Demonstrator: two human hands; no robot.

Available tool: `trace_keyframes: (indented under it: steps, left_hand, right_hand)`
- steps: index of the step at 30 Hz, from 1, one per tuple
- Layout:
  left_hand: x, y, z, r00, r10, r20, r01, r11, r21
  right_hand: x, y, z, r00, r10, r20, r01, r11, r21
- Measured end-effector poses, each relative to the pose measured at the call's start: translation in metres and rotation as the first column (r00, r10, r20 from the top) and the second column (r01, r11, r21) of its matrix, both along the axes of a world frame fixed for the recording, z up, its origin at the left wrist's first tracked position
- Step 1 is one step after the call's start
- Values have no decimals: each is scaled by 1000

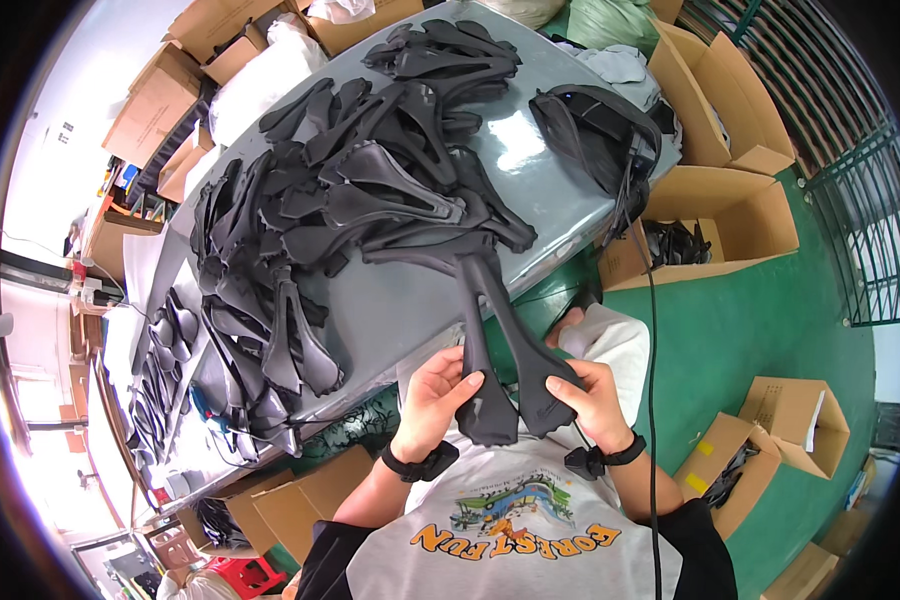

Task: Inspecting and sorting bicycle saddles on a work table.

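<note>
Both hands grip one black bicycle saddle cover (535, 365) by its wide rear end, in front of my chest. My left hand (437, 396) pinches the left wing, thumb on top. At the right wing, my right hand (592, 402) does the same. A long gap splits the cover down its middle, and its narrow nose points away from me over the table edge. Beyond it, a large heap of similar black saddle covers (390, 190) lies on the grey table (370, 320). The undersides of my fingers are hidden by the cover.
A black bag (595, 135) sits at the table's far right corner. Cardboard boxes (745, 215) stand on the green floor at right, some with black pieces inside. A black cable (653, 400) hangs down right of my right hand. More boxes (310, 500) are under the table.
</note>
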State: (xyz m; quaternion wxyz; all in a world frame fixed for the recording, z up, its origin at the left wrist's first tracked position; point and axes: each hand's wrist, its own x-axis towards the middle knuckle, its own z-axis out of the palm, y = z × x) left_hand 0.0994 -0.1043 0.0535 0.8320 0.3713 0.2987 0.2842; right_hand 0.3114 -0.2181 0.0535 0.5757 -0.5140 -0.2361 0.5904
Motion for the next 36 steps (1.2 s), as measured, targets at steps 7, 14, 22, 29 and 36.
trace_keyframes:
  steps: [7,14,22,29,36]
  left_hand:
    - [-3,-12,19,898,237,-370,-13,856,516]
    - [1,-25,16,998,64,-9,-62,986,154]
    - [-1,-17,18,992,11,128,-35,981,189]
    - [0,-20,20,977,27,211,-47,995,90]
    - [1,-16,16,980,-8,198,-23,988,154]
  right_hand:
    - [-12,16,26,332,-348,877,-185,887,422]
    - [-19,8,31,275,-398,875,-181,873,453]
    - [-13,-3,22,298,-494,817,-168,815,555]
    - [-14,0,20,562,-494,664,-6,799,601]
    - [-8,-6,21,882,-154,446,-38,919,392]
